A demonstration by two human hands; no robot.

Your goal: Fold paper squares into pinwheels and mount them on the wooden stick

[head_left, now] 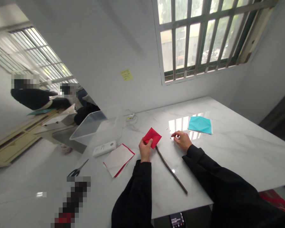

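My left hand (145, 151) is closed on a red folded paper (153, 137), thumb on top, held above the white table. My right hand (181, 140) is low over the tabletop, fingers bent and slightly apart. A tiny pale bit (170, 138) lies beside its fingertips, and two more small bits (166, 129) are just beyond. Between my forearms a thin brown twig (171, 170) lies slanted on the table, its upper end close under the red paper.
At the back right is blue folded paper (199, 124). To the left are white and red sheets (118, 160), a white box-shaped device (104, 148), scissors (78, 168) and a clear plastic bin (85, 128). A phone (177, 219) shows below the table's front edge (185, 209). Other people sit far left.
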